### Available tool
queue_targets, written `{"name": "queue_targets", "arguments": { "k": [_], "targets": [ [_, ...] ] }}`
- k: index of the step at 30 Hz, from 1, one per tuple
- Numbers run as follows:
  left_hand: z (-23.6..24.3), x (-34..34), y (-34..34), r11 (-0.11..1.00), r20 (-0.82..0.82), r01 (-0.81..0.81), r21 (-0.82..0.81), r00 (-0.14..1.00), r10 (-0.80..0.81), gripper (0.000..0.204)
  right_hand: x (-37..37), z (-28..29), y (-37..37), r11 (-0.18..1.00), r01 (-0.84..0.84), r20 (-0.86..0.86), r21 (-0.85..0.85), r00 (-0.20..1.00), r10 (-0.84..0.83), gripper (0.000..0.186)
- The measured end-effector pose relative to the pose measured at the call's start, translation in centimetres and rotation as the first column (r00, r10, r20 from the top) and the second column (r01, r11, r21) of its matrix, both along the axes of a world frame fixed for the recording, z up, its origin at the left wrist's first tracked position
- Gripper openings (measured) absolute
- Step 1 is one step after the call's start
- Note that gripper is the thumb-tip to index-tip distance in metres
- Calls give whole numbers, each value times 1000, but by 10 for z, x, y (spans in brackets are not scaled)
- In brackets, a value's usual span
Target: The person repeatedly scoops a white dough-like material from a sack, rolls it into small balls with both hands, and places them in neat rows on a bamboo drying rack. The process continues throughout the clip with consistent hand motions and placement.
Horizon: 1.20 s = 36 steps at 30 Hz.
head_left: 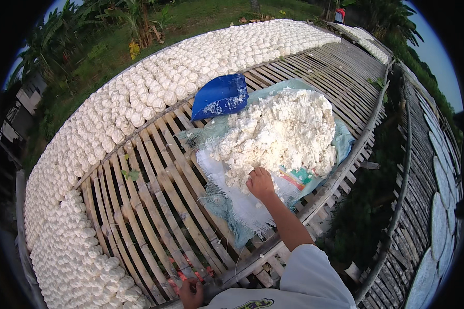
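Note:
A big heap of white, crumbly, moist-looking mass [283, 129] lies on spread woven plastic sacks [242, 206], pale green and white with frayed edges. My right hand [260, 183] reaches to the heap's near edge. Its fingers are curled into the white mass, and their tips are partly hidden. Low in the view, my left hand [191, 293] is closed beside the near edge of the bamboo-slat rack [165, 185]; whatever it holds, if anything, is hidden. Against the heap's far left side rests a blue plastic scoop [220, 97], smeared with white bits.
Rows of small white lumps [139, 98] cover the rack's far and left sides. A bamboo rail [340, 177] edges the right side. Beyond a gap, another rack carries flat round pale sheets [438, 221]. Far off stands a person in red [340, 14], near banana plants [139, 26].

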<state>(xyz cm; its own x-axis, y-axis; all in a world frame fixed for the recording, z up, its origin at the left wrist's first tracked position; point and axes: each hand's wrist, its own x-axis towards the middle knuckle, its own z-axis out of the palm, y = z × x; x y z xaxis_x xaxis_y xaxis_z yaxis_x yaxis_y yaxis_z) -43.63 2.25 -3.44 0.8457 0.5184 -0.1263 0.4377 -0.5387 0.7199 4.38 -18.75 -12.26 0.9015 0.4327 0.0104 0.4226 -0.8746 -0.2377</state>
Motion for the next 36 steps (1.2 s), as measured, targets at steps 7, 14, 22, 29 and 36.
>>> {"name": "queue_targets", "arguments": {
  "k": [7, 14, 22, 29, 36],
  "targets": [
    [-4, 6, 1, 983, -22, -109, -145, 994, 107, 15, 7, 17, -8, 928, 229, 217, 294, 929, -298, 57],
    [-7, 3, 0, 988, 60, -126, -94, 989, 132, 18, -8, -15, 31, 957, 208, 214, 202, 944, -250, 35],
    [-4, 4, -5, 994, 86, -107, -25, 990, 109, 18, -53, 1, -5, 973, -227, 435, 29, 879, 192, 43],
    [-10, 2, -2, 983, 169, -125, -131, 975, 146, 14, 16, 8, -11, 743, 157, -213, 651, 977, -20, 29],
    [-11, 4, -5, 987, 138, -138, -83, 979, 149, 14, 6, 23, -42, 426, 603, -710, 674, 688, 150, 36]
  ]
}}
